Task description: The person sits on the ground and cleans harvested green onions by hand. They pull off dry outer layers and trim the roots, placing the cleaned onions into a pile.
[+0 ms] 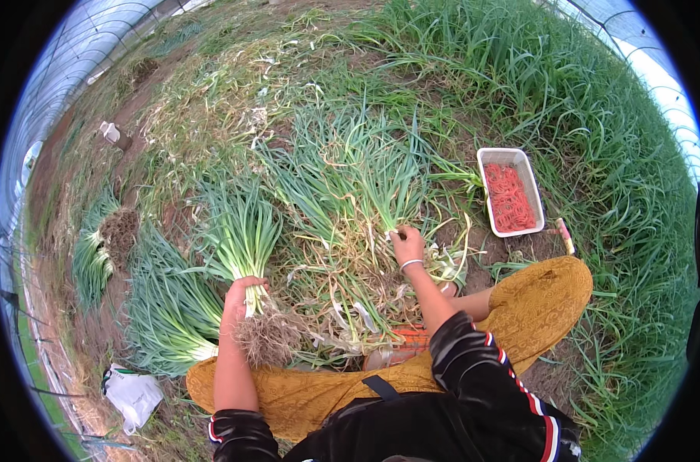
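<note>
My left hand (243, 291) grips a thick bunch of green onions (243, 242) around its white stems. The bunch's roots (269, 336) hang toward my lap, and its leaves fan out away from me. In front of me, my right hand (408, 246) pinches the pale base of a stalk lying in a loose pile of green onions (361, 167). Dry, yellowed leaves (350, 248) are strewn below that pile. Left of my left forearm lies another bunch of green onions (170, 315), its white ends by my knee.
A white plastic basket (520, 232) of red rubber bands (507, 199) stands at right, beside a short-handled tool (565, 235). Rooted bunches (98, 248) lie far left. A white plastic bag (131, 398) is at lower left. Tall standing plants (587, 115) line the right side.
</note>
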`<state>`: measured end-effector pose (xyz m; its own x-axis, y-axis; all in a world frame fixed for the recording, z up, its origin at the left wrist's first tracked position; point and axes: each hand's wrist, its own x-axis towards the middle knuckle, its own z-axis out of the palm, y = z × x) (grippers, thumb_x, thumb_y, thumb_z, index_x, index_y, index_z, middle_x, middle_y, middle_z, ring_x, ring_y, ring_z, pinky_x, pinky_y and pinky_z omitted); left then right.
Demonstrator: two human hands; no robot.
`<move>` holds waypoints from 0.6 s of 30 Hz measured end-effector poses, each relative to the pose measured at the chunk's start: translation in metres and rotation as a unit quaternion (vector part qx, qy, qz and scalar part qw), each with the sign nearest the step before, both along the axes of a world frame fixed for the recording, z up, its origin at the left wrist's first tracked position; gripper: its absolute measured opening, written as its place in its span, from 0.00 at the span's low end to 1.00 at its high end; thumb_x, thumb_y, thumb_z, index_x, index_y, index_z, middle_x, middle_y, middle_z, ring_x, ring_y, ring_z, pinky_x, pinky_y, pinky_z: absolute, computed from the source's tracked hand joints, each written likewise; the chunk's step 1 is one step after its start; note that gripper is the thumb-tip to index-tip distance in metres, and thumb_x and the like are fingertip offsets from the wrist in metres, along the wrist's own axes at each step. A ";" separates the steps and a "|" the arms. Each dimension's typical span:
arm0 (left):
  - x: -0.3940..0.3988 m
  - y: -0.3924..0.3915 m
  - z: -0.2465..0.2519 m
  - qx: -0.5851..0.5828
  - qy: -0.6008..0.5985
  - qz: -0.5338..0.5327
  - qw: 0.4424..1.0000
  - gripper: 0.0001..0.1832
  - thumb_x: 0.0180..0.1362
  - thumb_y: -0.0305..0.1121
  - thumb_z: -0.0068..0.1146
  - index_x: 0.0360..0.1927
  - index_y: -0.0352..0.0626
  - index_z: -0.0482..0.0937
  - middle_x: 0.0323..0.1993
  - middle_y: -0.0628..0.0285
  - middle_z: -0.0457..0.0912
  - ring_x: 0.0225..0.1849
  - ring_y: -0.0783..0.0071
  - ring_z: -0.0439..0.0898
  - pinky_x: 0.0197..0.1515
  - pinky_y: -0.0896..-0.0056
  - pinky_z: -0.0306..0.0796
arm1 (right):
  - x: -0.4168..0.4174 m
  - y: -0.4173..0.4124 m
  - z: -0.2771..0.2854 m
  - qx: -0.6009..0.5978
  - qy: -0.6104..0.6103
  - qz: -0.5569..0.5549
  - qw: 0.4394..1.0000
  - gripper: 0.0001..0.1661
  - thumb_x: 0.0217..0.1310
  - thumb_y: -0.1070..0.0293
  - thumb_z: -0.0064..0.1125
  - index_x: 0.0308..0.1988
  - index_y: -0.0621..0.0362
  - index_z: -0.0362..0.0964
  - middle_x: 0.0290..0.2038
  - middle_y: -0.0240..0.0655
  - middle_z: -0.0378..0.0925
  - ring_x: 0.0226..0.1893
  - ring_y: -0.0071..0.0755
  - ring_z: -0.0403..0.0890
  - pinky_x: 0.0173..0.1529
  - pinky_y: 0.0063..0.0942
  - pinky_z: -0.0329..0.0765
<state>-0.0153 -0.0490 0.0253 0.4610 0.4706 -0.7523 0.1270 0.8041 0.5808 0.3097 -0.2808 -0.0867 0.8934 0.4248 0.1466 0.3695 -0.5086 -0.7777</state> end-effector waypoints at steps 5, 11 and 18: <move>-0.001 0.002 -0.009 -0.011 -0.035 -0.014 0.999 0.10 0.46 0.23 0.55 0.33 0.28 0.75 0.23 0.54 0.79 0.22 0.68 0.79 0.22 0.74 0.75 | -0.046 0.041 0.036 0.280 0.253 0.137 0.916 0.14 0.53 0.63 0.62 0.26 0.63 0.70 0.23 0.28 0.68 0.25 0.23 0.68 0.34 0.24 0.68; 0.013 -0.001 -0.010 -0.025 -0.046 -0.011 0.999 0.13 0.49 0.25 0.54 0.37 0.26 0.75 0.25 0.55 0.80 0.24 0.70 0.79 0.24 0.76 0.74 | -0.091 0.064 0.029 0.135 0.242 0.159 0.947 0.18 0.54 0.59 0.60 0.25 0.63 0.66 0.18 0.34 0.64 0.21 0.26 0.62 0.27 0.29 0.64; 0.023 -0.020 0.005 -0.097 -0.093 -0.010 0.991 0.16 0.51 0.24 0.57 0.43 0.25 0.74 0.27 0.55 0.80 0.24 0.72 0.80 0.24 0.76 0.76 | -0.167 0.091 0.091 -0.114 -0.043 0.414 0.902 0.10 0.57 0.67 0.50 0.40 0.57 0.64 0.32 0.44 0.73 0.33 0.49 0.77 0.34 0.42 0.74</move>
